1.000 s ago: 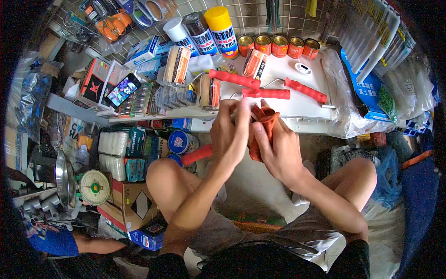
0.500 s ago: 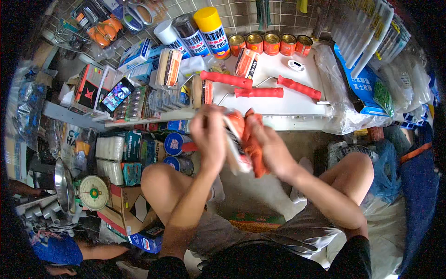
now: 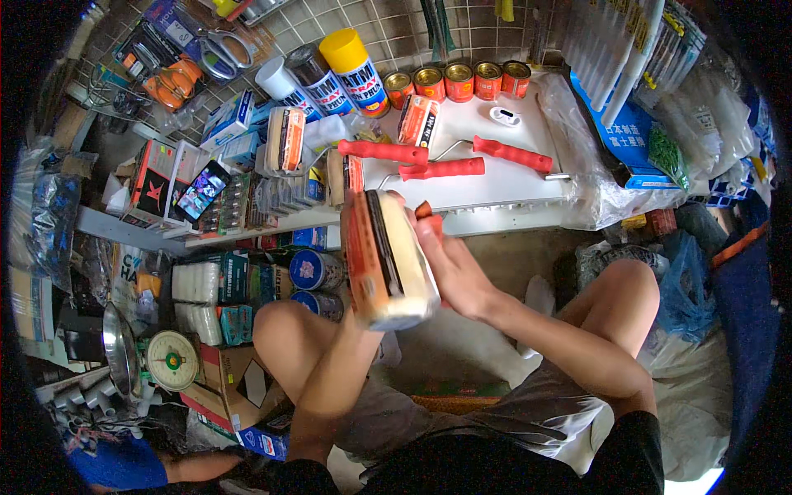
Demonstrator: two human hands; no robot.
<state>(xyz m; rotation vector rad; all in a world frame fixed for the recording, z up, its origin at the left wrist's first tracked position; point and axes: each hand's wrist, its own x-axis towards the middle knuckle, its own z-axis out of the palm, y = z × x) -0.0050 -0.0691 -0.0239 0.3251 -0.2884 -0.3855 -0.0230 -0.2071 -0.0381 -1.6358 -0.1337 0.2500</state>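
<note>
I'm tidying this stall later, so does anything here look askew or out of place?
Nothing looks spilled or broken. The three red roller handles lie loose at different angles on the white shelf, unlike the neat row of small tins. Both hands hold a wrapped paint roller.

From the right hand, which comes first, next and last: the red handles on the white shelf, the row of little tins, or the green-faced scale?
From the right hand, in the head view:
1. Red handles, just above it on the shelf.
2. Tins, farther back by the wire grid.
3. Scale, far lower left.
</note>
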